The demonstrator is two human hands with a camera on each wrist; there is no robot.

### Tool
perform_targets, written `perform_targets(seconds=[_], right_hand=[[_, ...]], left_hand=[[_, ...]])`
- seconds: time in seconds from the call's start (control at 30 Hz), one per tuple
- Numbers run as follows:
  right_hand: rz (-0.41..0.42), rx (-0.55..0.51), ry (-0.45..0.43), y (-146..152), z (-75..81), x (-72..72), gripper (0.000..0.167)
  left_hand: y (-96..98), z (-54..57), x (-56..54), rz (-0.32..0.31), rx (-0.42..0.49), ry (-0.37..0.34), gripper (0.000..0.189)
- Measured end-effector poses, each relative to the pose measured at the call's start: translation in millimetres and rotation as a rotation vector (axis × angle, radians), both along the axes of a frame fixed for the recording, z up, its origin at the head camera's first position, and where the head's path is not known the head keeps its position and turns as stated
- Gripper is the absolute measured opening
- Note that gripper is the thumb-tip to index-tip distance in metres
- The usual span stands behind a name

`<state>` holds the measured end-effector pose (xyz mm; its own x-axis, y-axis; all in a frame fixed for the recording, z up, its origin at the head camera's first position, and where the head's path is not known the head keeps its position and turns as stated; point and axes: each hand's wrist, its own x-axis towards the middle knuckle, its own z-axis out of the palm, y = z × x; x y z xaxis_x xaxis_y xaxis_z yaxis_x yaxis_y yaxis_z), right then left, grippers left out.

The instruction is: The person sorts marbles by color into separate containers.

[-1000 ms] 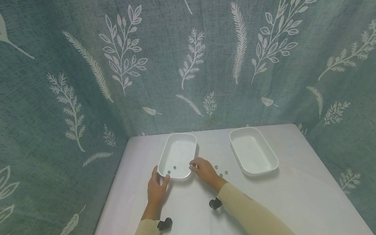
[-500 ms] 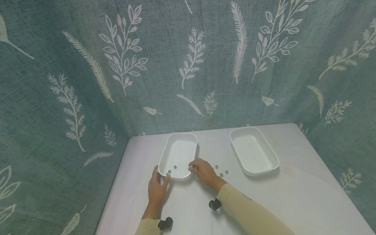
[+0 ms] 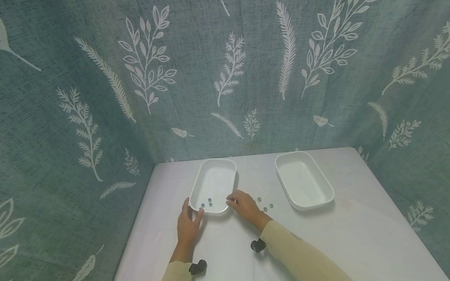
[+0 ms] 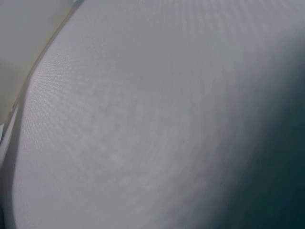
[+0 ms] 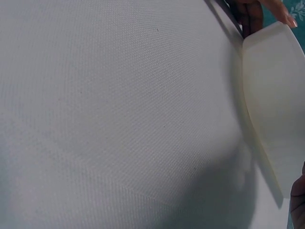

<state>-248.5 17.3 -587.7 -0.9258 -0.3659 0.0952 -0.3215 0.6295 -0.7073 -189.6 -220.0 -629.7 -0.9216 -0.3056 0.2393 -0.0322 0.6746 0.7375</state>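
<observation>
At the left of the table stands a white rectangular tray (image 3: 215, 177). My left hand (image 3: 188, 226) grips its near left corner, thumb at the front rim and fingers along the left side. The right wrist view also shows that hand (image 5: 257, 14) on the tray wall (image 5: 276, 105). My right hand (image 3: 243, 203) is at the near right rim, fingertips over the inside, thumb and forefinger slightly parted with nothing visible between them. Three small round glassy pieces, like marbles (image 3: 202, 205), lie on the tray floor near the front.
A second white tray (image 3: 304, 179) stands to the right with nothing visible in it. Between the trays, just beyond my right wrist, lie three green marbles (image 3: 265, 209) on the white cloth (image 3: 225, 249). A leaf-patterned curtain (image 3: 232, 128) hangs behind the table.
A third marble now lies in the left tray, in front of my right hand, where two lay before. The right fingertips have parted a little. My left hand keeps its hold.
</observation>
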Motion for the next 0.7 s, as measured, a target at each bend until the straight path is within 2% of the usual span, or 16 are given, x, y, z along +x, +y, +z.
perform_targets(seconds=[0.4, 0.7], right_hand=[[-0.003, -0.01, -0.005, 0.1, 0.2, 0.6, 0.026], [0.006, -0.034, 0.016, 5.1, -2.4, 3.7, 0.026]], left_hand=[[0.4, -1.4, -0.9, 0.01, -0.009, 0.009, 0.078], [-0.4, 0.2, -0.3, -0.002, -0.008, -0.01, 0.08]])
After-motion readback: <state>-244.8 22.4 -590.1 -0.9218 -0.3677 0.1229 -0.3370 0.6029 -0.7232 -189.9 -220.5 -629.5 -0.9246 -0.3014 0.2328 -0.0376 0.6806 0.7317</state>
